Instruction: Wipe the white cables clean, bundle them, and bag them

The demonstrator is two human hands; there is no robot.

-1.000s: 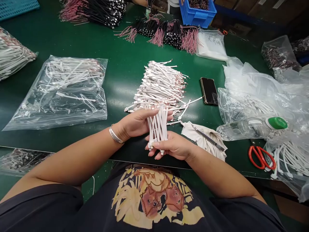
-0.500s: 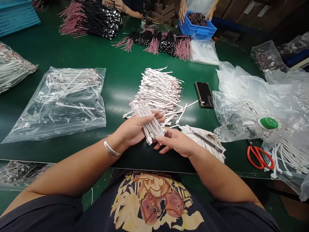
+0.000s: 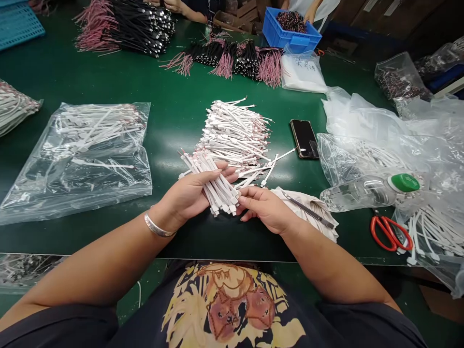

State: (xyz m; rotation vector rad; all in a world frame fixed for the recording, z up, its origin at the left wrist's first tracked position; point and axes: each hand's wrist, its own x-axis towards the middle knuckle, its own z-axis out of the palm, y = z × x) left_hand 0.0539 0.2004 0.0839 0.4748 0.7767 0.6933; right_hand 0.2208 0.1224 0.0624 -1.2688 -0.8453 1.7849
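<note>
A bundle of short white cables (image 3: 217,189) with small white connectors at the near end lies across my left hand (image 3: 194,191). My left thumb presses on top of the bundle and the fingers curl beneath it. My right hand (image 3: 266,208) is closed at the connector end, its thumb and fingertips pinching there; the exact grip is partly hidden. Just beyond my hands is a larger pile of white cables (image 3: 235,133) with pinkish wire tips, a few lying loose at its near right. Tweezers (image 3: 308,210) rest on a white cloth (image 3: 319,226) beside my right hand.
A clear bag of white cables (image 3: 108,186) lies left. On the right are a phone (image 3: 304,138), a bottle (image 3: 362,192), red-handled scissors (image 3: 389,233) and plastic bags (image 3: 366,113). Across the table, black cable bundles (image 3: 141,29) and a blue bin (image 3: 297,41) sit near other people's hands.
The bundle in my left hand has shifted slightly left and looks more fanned out. My right fingertips have closed in at the connector ends. The whole view has shifted a little.
</note>
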